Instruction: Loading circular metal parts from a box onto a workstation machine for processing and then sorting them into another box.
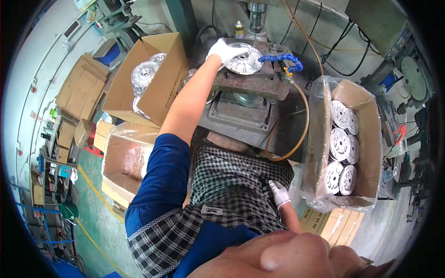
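My left hand [224, 52], in a white glove, grips the left rim of a round cast-metal disc [244, 60]. The disc has a raised pattern and a hole in its middle; it lies on the drill press table [273, 88], under the spindle [257, 18]. A blue jointed coolant hose [280, 58] reaches to the disc's right edge. My right hand [279, 193], also gloved, rests low at the right side of my checked apron [236, 173]. Its fingers are stretched out and it holds nothing that I can see.
On the right, a plastic-lined carton [366, 111] holds several similar discs [340, 141]. Another carton [123, 85] with metal parts [144, 76] stands at left, above a lined box [123, 160]. A spray can [239, 30] stands behind the table. An amber hose [306, 125] loops down its right side.
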`<action>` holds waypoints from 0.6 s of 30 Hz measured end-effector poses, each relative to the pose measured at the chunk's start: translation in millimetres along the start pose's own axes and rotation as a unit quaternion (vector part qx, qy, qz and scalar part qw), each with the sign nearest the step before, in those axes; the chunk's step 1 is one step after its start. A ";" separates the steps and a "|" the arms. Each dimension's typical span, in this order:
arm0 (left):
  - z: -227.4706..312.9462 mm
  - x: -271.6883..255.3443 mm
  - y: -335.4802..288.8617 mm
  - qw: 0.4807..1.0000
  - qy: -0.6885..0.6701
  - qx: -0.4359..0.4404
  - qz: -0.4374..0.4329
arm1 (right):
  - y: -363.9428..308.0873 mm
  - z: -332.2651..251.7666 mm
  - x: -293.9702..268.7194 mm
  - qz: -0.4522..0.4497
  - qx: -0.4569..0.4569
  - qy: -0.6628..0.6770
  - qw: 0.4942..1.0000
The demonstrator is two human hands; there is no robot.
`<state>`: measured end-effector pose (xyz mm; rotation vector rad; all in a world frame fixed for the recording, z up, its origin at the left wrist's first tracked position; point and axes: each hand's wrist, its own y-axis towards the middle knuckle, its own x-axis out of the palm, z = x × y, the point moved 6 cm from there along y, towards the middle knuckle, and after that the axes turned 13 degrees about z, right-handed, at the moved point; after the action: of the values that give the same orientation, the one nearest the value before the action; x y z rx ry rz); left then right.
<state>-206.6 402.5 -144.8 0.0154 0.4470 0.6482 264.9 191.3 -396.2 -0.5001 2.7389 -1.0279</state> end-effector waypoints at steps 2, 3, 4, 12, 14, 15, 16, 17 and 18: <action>3.9 -11.3 -8.2 0.971 0.217 -0.044 0.093 | 1.5 1.1 0.3 0.002 0.011 0.006 1.000; 8.5 -10.9 -11.3 0.974 0.205 -0.052 0.078 | 4.5 2.4 0.7 0.003 0.014 0.004 1.000; 12.5 -11.3 -12.4 0.974 0.206 -0.053 0.079 | 7.0 2.0 1.5 0.002 0.014 0.004 1.000; 8.5 -11.3 -10.7 0.972 0.219 -0.053 0.071 | 13.0 0.6 7.5 -0.006 0.052 0.013 0.999; 5.5 -12.8 -7.1 0.976 0.197 -0.044 0.078 | 12.6 1.1 5.2 -0.001 0.045 -0.003 0.999; 2.1 -13.6 -4.8 0.972 0.214 -0.065 0.070 | 12.2 1.7 4.0 0.004 0.039 -0.020 0.999; -1.3 -14.0 -1.9 0.967 0.231 -0.087 0.062 | 12.2 2.1 4.4 0.005 0.039 -0.020 0.999; 2.8 -15.0 -1.5 0.958 0.262 -0.080 0.087 | 12.4 1.6 4.3 0.004 0.046 -0.012 0.999; 6.3 -15.7 -0.7 0.959 0.260 -0.080 0.085 | 12.1 1.4 4.3 0.003 0.052 -0.005 0.999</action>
<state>-214.7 393.5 -133.0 -0.2786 0.9062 0.8593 258.3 197.5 -405.5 -0.4789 2.6597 -1.1551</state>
